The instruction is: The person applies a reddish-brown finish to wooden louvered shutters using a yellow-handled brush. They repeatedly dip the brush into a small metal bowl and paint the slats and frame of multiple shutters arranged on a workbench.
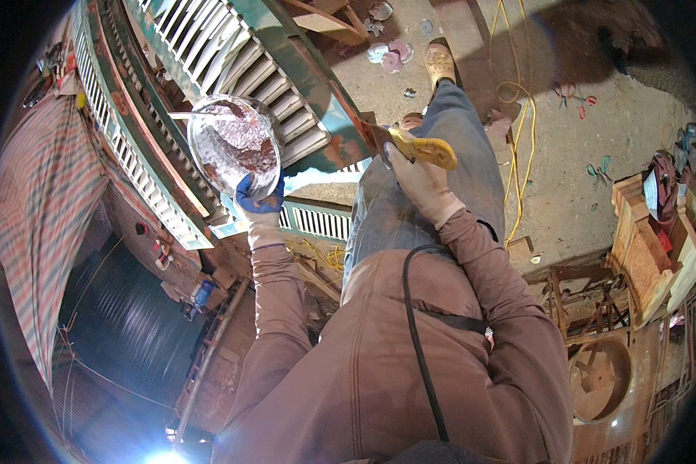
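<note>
Head view: the left hand [260, 198], gloved, pinches the lower rim of the bucket [210, 168] at upper left of centre; the right hand [421, 179], gloved, closes around the yellow handle of the scraper [435, 152] at upper centre; the scraper's blade overlaps the end of the near panel [278, 97], and contact cannot be told.

Progress, as judged: work appears part-way; grey paste [243, 130] lines the bucket, so material is on hand; rust-brown patches show at the near panel's end; which slats are finished cannot be told.

Edges and room: the bucket sits just beside the slats, limiting travel toward the top of the frame; the far panel [104, 104] bounds the left; the leg [460, 131] lies directly behind the right hand; beyond it, floor [561, 193] extends right, with the cord [527, 147] crossing it.
</note>
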The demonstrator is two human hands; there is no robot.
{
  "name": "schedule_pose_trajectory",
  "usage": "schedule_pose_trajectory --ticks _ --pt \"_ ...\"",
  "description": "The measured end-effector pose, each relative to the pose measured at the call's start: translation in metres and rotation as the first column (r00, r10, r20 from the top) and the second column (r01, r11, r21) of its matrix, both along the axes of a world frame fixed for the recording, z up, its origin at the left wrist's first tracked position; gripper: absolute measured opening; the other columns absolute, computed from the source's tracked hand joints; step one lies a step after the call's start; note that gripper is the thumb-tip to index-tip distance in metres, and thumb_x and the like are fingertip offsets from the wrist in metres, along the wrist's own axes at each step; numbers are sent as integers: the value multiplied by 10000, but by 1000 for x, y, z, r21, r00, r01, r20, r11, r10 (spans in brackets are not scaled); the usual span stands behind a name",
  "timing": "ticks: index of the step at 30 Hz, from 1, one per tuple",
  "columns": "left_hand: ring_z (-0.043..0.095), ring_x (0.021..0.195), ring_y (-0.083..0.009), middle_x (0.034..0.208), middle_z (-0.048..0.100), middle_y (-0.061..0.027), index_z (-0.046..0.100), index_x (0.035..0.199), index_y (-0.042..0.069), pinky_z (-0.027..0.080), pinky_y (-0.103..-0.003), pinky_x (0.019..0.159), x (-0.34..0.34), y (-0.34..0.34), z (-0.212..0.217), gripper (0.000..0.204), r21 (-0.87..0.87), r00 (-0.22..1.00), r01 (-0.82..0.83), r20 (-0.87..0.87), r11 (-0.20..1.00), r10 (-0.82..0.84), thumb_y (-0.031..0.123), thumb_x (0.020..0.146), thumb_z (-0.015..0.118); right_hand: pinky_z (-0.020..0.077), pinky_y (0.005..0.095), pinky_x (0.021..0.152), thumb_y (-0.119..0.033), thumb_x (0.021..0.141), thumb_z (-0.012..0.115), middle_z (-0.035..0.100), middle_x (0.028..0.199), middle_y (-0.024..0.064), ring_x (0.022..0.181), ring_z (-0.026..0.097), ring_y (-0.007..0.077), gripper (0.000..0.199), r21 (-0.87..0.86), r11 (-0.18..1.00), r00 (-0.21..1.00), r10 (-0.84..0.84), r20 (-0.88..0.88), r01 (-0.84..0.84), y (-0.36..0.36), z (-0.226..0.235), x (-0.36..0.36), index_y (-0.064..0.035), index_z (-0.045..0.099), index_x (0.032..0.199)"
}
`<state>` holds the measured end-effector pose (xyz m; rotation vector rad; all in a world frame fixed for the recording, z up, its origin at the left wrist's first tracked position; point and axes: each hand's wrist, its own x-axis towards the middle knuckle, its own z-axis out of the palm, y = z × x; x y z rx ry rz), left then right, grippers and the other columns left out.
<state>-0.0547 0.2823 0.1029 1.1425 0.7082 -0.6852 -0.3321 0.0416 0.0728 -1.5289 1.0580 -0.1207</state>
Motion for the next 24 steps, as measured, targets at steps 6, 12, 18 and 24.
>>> schedule_pose_trajectory --ticks 6,12,18,24 --pt "562 1226 -454 1351 580 -265 553 1279 -69 500 -601 1050 -3 -4 1 454 51 997 6 72 999 -10 98 858 588 564 363 797 -281 955 637 755 1035 70 933 722 245 261 -137 989 995 -52 80 63 5 -5 11 -136 733 1150" --pt "576 1217 -431 1338 592 -258 567 1246 -65 511 -595 1040 -5 -6 4 399 85 997 13 77 996 -19 74 872 577 553 350 816 -263 941 673 754 1039 64 924 720 249 303 -53 996 990 -63 126 70 -5 10 13 -123 718 1206" --pt "593 1187 -443 1309 606 -265 576 1222 -79 518 -592 1029 -6 -7 5 383 70 993 40 112 997 -48 59 865 571 529 381 753 -358 950 655 753 941 127 882 724 262 340 93 985 976 -160 150 147 -14 -5 2 -55 755 1066" --pt "604 1192 -417 1313 623 -211 592 1245 -11 527 -575 1016 -5 -12 1 416 122 981 95 159 988 -114 96 843 591 538 364 743 -348 951 637 756 910 118 857 723 254 311 -219 975 998 -5 67 20 -11 -12 21 -77 764 1036"
